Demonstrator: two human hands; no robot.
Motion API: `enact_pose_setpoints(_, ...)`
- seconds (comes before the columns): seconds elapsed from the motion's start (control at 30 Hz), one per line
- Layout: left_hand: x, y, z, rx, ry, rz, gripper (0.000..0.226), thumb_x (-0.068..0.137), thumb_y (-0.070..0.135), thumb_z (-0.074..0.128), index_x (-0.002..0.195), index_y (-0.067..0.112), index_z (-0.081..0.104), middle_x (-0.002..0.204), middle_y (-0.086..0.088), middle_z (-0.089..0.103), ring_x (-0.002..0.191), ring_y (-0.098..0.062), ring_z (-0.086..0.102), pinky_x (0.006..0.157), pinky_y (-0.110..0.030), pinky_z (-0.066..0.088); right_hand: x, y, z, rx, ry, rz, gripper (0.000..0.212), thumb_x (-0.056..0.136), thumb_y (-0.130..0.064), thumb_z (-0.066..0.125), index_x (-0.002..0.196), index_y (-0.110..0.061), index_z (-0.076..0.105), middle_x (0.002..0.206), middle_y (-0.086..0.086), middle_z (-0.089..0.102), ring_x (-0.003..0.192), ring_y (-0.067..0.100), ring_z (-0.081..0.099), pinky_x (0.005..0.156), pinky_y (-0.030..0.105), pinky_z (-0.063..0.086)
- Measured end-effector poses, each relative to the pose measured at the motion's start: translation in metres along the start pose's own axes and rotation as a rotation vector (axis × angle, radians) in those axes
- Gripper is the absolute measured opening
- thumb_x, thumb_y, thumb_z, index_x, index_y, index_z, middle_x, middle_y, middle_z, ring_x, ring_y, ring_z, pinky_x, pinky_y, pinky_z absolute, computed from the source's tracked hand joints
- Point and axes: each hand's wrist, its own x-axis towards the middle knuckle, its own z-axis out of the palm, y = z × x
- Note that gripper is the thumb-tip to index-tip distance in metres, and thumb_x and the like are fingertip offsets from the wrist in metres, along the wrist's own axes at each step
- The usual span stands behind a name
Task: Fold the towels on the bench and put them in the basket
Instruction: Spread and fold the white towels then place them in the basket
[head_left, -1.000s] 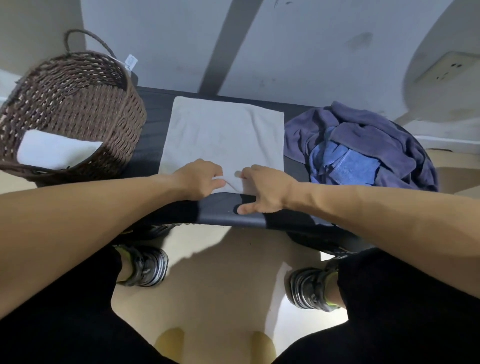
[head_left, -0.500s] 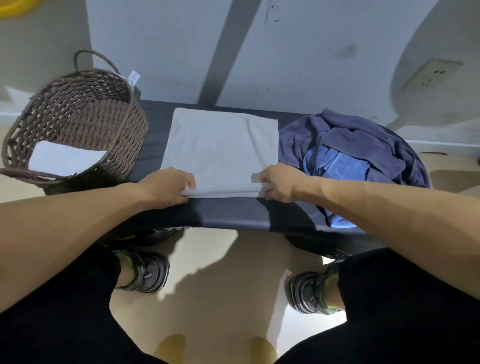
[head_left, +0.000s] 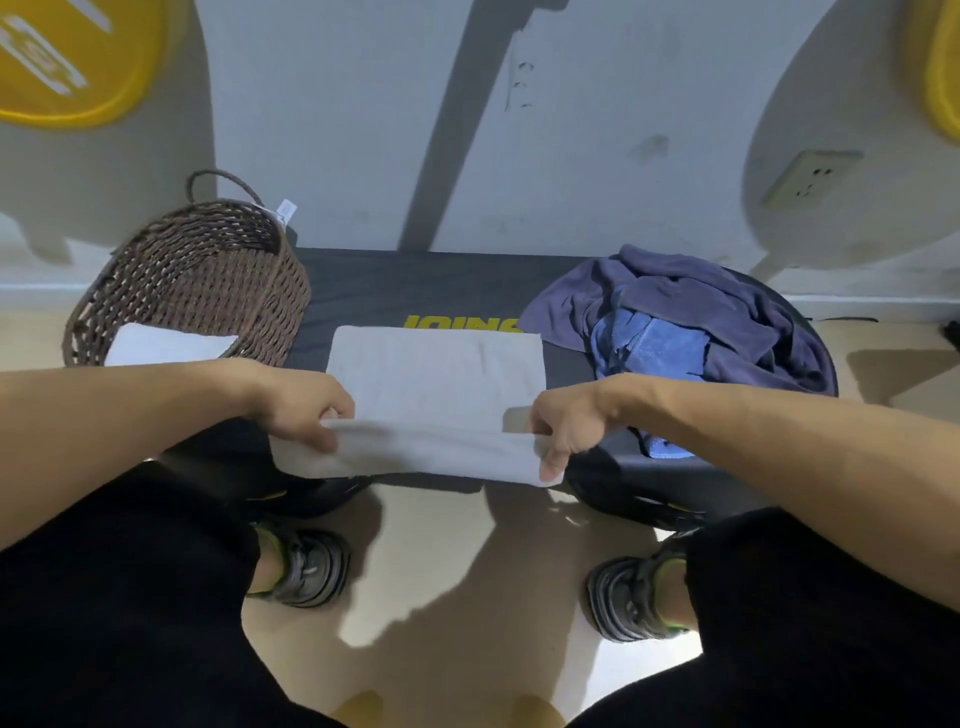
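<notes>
Head view: 2 bare hands are seen at the near edge of the black bench (head_left: 447, 286), each gripping 1 near corner of a white towel (head_left: 436, 384). The left hand (head_left: 304, 410) is closed, fingers curled round the left corner. The right hand (head_left: 563, 431) is closed likewise, the right corner pinched between thumb and curled fingers. The towel's near portion is held just past the bench's near edge; the far portion lies flat at the bench's middle. A brown woven basket (head_left: 208, 280) is stood at the left end of the bench, with a folded white towel (head_left: 166, 345) inside it. A heap of dark blue towels (head_left: 691, 317) is piled at the right end, just beside the white towel.
</notes>
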Motion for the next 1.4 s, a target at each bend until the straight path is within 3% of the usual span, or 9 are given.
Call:
enact_pose_setpoints(0.17,-0.006,-0.031,-0.007,-0.222,0.032,-0.061,0.025,0.087,0.019,0.071,0.067,0.017,0.056,0.062,0.009,0.054,0.054,-0.004,0.050,0.060,-0.020,0.044,-0.003,0.011,-0.004,0.465,0.063,0.001,0.008,0.086,-0.006,0.069,0.094,-0.005,0.066,0.090,0.007,0.063,0.076,0.019,0.060,0.067,0.025,0.056)
enact_pose_setpoints(0.3,-0.002,-0.052,-0.011,-0.399,0.067,-0.125,0.030,0.089,0.024,0.071,0.066,0.014,0.055,0.061,0.000,0.053,0.058,-0.018,0.055,0.061,-0.031,0.053,0.004,0.016,-0.013,0.699,0.185,0.031,0.009,0.085,-0.006,0.067,0.084,-0.008,0.059,0.068,0.004,0.049,0.062,0.016,0.048,0.067,0.028,0.055)
enact_pose_setpoints(0.53,0.030,-0.062,-0.004,-0.613,0.516,-0.264,0.015,0.087,0.017,0.068,0.079,0.004,0.068,0.061,0.000,0.064,0.056,-0.016,0.058,0.059,-0.029,0.048,0.037,0.017,-0.034,0.998,0.507,0.078,0.013,0.091,-0.006,0.065,0.098,0.004,0.064,0.086,0.015,0.062,0.075,0.024,0.059,0.071,0.037,0.057)
enact_pose_setpoints(0.7,0.051,-0.043,-0.003,-0.966,0.491,-0.447,0.025,0.087,0.013,0.070,0.074,-0.006,0.059,0.076,-0.012,0.065,0.069,-0.027,0.064,0.059,-0.033,0.054,0.060,0.020,-0.039,0.881,0.553,0.272,0.025,0.091,-0.016,0.067,0.106,0.004,0.065,0.088,0.014,0.064,0.075,0.027,0.064,0.081,0.047,0.061)
enact_pose_setpoints(0.83,0.056,-0.034,-0.015,-0.784,0.392,-0.538,0.012,0.090,0.009,0.057,0.087,-0.003,0.060,0.092,-0.017,0.067,0.083,-0.032,0.067,0.055,-0.031,0.050,0.066,0.018,-0.045,0.774,0.558,0.374,0.029,0.095,-0.023,0.062,0.111,0.001,0.064,0.102,0.018,0.071,0.089,0.034,0.071,0.080,0.048,0.061)
enact_pose_setpoints(0.97,0.062,-0.040,-0.026,-0.864,0.447,-0.475,0.012,0.093,0.004,0.054,0.083,0.002,0.061,0.085,-0.014,0.065,0.071,-0.026,0.065,0.044,-0.029,0.050,0.070,0.021,-0.043,0.825,0.570,0.393,0.028,0.094,-0.026,0.060,0.108,-0.001,0.062,0.098,0.015,0.069,0.086,0.031,0.070,0.077,0.045,0.061)
enact_pose_setpoints(1.13,0.074,-0.047,-0.031,-1.042,0.460,-0.547,0.015,0.096,-0.001,0.051,0.083,0.003,0.058,0.091,-0.018,0.066,0.083,-0.034,0.066,0.061,-0.043,0.057,0.071,0.030,-0.035,0.845,0.610,0.443,0.030,0.093,-0.031,0.060,0.106,-0.004,0.063,0.101,0.014,0.067,0.093,0.031,0.067,0.084,0.043,0.059)
enact_pose_setpoints(1.3,0.073,-0.058,-0.034,-1.042,0.283,-0.565,0.008,0.097,-0.002,0.050,0.097,0.000,0.058,0.093,-0.020,0.069,0.083,-0.033,0.067,0.067,-0.046,0.058,0.069,0.025,-0.041,0.950,0.679,0.335,0.022,0.092,-0.030,0.055,0.088,-0.010,0.061,0.096,0.014,0.069,0.088,0.032,0.068,0.080,0.046,0.060)
enact_pose_setpoints(1.4,0.076,-0.060,-0.030,-1.060,0.372,-0.592,0.010,0.098,-0.001,0.050,0.091,0.001,0.057,0.084,-0.016,0.065,0.072,-0.028,0.062,0.058,-0.039,0.054,0.067,0.027,-0.039,0.870,0.600,0.383,0.025,0.096,-0.027,0.055,0.103,-0.005,0.064,0.081,0.007,0.061,0.072,0.024,0.063,0.056,0.030,0.054)
